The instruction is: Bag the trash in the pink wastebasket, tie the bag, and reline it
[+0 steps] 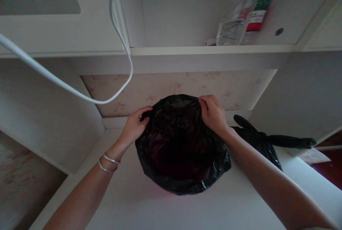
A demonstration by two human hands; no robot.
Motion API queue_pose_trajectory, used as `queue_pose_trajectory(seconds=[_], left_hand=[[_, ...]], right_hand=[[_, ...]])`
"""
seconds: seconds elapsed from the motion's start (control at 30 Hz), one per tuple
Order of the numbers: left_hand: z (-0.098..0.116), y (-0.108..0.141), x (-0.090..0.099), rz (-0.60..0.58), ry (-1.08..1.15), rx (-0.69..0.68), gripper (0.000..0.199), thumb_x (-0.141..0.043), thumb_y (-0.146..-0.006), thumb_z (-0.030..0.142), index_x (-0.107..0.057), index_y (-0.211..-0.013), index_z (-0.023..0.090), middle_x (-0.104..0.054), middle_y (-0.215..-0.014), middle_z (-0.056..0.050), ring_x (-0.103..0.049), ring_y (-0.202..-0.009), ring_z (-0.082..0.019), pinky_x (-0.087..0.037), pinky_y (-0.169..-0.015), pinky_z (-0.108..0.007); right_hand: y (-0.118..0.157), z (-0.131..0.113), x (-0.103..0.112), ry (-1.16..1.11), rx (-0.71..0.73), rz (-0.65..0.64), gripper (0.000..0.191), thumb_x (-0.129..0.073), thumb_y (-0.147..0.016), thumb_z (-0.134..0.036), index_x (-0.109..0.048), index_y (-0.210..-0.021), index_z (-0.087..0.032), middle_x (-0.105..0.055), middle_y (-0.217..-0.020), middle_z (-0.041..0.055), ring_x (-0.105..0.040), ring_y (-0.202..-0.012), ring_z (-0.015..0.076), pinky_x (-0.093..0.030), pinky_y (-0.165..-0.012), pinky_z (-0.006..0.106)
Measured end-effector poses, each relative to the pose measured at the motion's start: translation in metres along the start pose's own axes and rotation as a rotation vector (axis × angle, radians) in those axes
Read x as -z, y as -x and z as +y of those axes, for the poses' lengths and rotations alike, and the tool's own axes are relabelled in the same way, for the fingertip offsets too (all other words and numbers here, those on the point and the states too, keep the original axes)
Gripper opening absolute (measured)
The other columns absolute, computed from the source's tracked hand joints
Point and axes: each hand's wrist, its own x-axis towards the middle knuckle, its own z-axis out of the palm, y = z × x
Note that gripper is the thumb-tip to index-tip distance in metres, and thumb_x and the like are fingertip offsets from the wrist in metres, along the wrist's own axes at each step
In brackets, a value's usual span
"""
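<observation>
A black plastic bag [184, 183] lines a round bin, its mouth wide open and its edge folded outward over the rim. The bin itself is hidden apart from a reddish tint inside. At the upper left of the rim, my left hand [136, 124] pinches the bag's edge between thumb and fingers. My right hand [213, 114] grips the same edge at the upper right, fingers closed on the plastic. Two silvery bangles circle my left wrist.
A tied black bag [263, 144] lies right of the bin on the white surface [120, 201]. A white cable [107, 100] hangs at the upper left. Clear plastic containers [232, 30] and a green-and-red package [260, 9] stand on the shelf [181, 50] above.
</observation>
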Motion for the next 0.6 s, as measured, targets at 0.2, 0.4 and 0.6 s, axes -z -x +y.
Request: queue_pose_trajectory(seconds=[0.2,0.4,0.6], left_hand=[[0.004,0.024,0.013,0.239,-0.004,-0.009,0.036,-0.069,-0.089,0.039,-0.069,-0.122,0.024,-0.063,-0.144,-0.009,-0.066,-0.120,-0.027,-0.055,-0.098,-0.038],[0.006,0.074,0.033,0.156,0.473,0.434,0.054,-0.081,-0.082,0.046,-0.063,-0.130,0.029,-0.062,-0.141,-0.006,-0.068,-0.101,-0.019,-0.056,-0.076,-0.027],[0.010,0.115,0.048,-0.334,0.517,0.636,0.036,-0.081,-0.084,0.047,-0.074,-0.110,0.023,-0.075,-0.101,-0.007,-0.071,-0.092,-0.022,-0.059,-0.081,-0.033]], right_hand=[[0.014,-0.003,0.025,-0.112,0.019,0.069,0.030,-0.057,-0.099,-0.046,-0.066,-0.121,-0.027,-0.068,-0.124,0.0126,-0.069,-0.103,0.0256,-0.058,-0.093,0.042],[0.046,0.020,0.070,-0.498,-0.689,-0.376,0.072,-0.070,-0.084,-0.069,-0.055,-0.145,-0.033,-0.069,-0.134,0.0093,-0.071,-0.114,0.0295,-0.060,-0.092,0.044],[0.077,0.020,0.098,-0.660,-0.840,-0.543,0.062,-0.087,-0.072,-0.056,-0.071,-0.128,-0.034,-0.075,-0.122,0.0062,-0.073,-0.104,0.0267,-0.062,-0.069,0.030]])
